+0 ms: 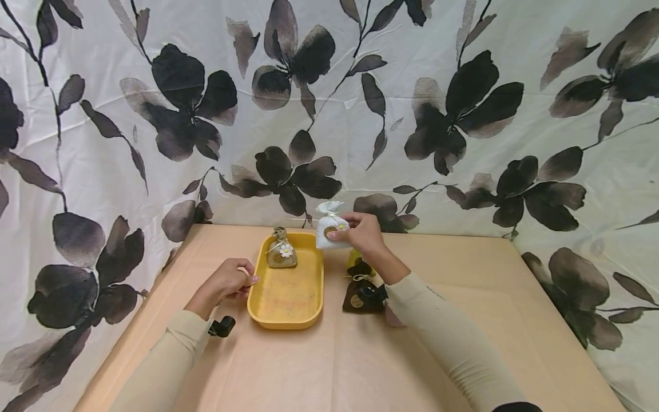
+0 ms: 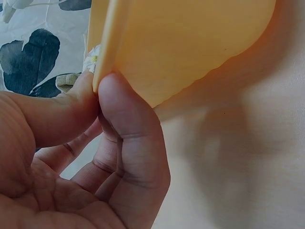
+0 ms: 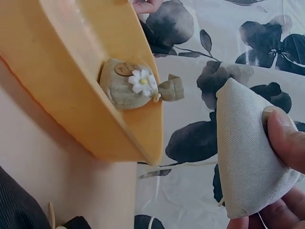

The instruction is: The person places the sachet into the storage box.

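White woven-cloth pouch [image 3: 249,155], smooth plastic tray [image 1: 290,292]

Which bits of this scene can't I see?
Head view: part of the pink object, behind the right sleeve.
Head view: any writing on the dark pouch, too small.
Right wrist view: contents of the white pouch, which hides them.
Left wrist view: part of the tray, cut by top edge.

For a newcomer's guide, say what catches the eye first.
The yellow tray on the table, with a tan pouch inside and the left hand pinching its left side. Next, the white pouch in the right hand, by the tray's far right corner. Behind the table, a cloth with dark flowers.
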`<control>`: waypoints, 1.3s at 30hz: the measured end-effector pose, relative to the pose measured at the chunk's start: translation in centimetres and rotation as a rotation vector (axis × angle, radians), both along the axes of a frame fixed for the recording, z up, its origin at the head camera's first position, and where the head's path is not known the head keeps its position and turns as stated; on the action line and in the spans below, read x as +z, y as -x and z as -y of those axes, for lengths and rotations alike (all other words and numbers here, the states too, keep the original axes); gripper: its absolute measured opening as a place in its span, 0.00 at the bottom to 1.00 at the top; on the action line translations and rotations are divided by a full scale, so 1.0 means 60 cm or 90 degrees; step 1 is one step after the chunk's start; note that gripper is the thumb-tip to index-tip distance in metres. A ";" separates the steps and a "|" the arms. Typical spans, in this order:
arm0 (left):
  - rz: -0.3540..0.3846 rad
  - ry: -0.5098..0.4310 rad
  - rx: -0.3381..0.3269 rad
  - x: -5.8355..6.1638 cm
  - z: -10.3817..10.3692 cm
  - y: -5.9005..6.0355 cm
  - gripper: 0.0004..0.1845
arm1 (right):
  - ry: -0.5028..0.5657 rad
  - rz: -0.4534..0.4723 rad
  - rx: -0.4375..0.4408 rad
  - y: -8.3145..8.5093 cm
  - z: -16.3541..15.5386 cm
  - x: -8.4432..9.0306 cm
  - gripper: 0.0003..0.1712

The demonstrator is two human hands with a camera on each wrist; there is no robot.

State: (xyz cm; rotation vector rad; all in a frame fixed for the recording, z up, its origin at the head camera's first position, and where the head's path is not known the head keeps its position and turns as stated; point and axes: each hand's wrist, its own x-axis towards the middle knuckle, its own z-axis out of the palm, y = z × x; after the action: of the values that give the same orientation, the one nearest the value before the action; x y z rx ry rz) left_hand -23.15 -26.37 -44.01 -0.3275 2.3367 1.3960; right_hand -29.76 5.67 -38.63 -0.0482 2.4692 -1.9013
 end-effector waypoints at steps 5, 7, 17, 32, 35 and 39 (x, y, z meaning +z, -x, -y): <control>-0.001 0.001 0.003 0.000 -0.001 0.000 0.05 | 0.012 0.005 0.005 0.000 0.008 0.001 0.30; -0.001 -0.001 0.003 0.001 -0.001 0.000 0.05 | 0.018 0.008 0.007 0.001 0.012 0.002 0.31; -0.005 -0.001 0.000 0.001 0.001 0.000 0.06 | 0.007 0.005 0.008 0.001 0.032 0.007 0.32; -0.005 0.002 -0.003 0.000 0.002 0.003 0.06 | -0.006 -0.010 -0.005 0.002 0.063 -0.002 0.26; -0.003 0.001 0.000 -0.002 0.002 0.003 0.06 | 0.004 -0.014 -0.007 0.002 0.067 -0.003 0.26; -0.002 0.000 0.008 -0.003 0.002 0.003 0.06 | 0.011 -0.021 -0.006 0.001 0.072 -0.005 0.27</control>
State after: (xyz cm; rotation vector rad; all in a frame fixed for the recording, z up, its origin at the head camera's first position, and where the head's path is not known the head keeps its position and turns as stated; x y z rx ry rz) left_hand -23.35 -26.49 -44.20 -0.3403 2.3409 1.4023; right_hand -29.80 1.37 -38.95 -0.0686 2.4776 -1.9418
